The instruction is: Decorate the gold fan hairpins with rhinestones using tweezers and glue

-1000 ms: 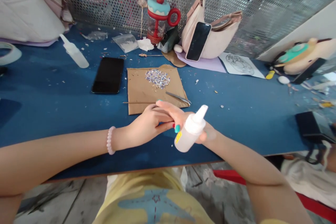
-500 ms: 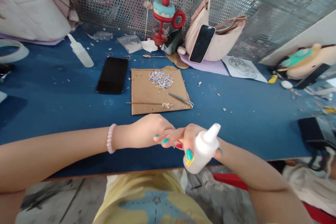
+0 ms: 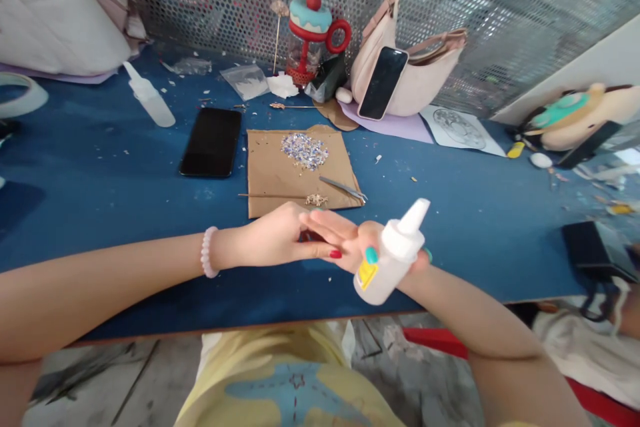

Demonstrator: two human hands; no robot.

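My right hand (image 3: 353, 247) grips a white squeeze bottle of glue (image 3: 385, 273) with a pointed nozzle and a yellow label; the nozzle tilts up to the right. My left hand (image 3: 275, 237) closes around the outstretched fingers of that hand, its red-nailed thumb lying across them; its other fingers are mostly hidden. Just beyond the hands is a cardboard piece (image 3: 270, 177). It bears a pile of shiny violet-white chips (image 3: 304, 150), metal tweezers (image 3: 343, 189) and a thin stick (image 3: 273, 196) with a beige beaded cluster at one end.
A black phone (image 3: 211, 142) lies left of the cardboard, near another white bottle (image 3: 150, 100). At the back stand a red-and-blue cup (image 3: 310, 20) and a pink handbag (image 3: 425, 80) with a phone (image 3: 383, 83) leaning on it. A black box (image 3: 595, 247) sits at right.
Both hands have risen slightly away from my body, the bottle moving up and a little right. My left thumb now shows across the right fingers.
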